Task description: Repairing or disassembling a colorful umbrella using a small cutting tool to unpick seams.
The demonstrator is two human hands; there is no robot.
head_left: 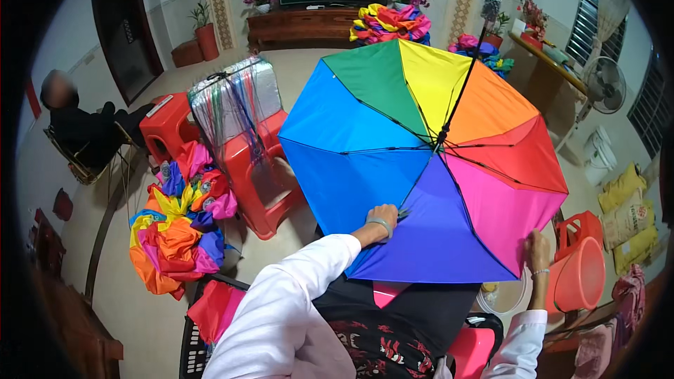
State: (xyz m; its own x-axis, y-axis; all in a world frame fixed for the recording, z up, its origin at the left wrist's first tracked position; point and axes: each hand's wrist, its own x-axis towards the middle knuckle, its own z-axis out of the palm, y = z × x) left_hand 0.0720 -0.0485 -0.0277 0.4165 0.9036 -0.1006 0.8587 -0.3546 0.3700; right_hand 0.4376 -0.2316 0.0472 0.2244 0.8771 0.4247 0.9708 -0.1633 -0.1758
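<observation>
An opened umbrella [365,133] in rainbow panels spreads before me, its inner side, black ribs and shaft facing up. My left hand [381,223] is closed at the rib between the blue and purple panels. A short dark piece shows by its fingertips; whether it is part of the rib or a separate tool, I cannot tell. At the canopy's near right, my right hand [538,249] pinches the edge of the pink panel by the purple one. Beneath the umbrella, a dark patterned cloth [382,351] covers my lap.
Bundles of folded colourful canopies [179,238] sit at left beside red stools [263,193], one bearing a silver bag [235,102] with hanging strands. A person [77,119] sits at far left. A pink bucket [576,281], yellow sacks [625,217] and a fan [605,85] stand right.
</observation>
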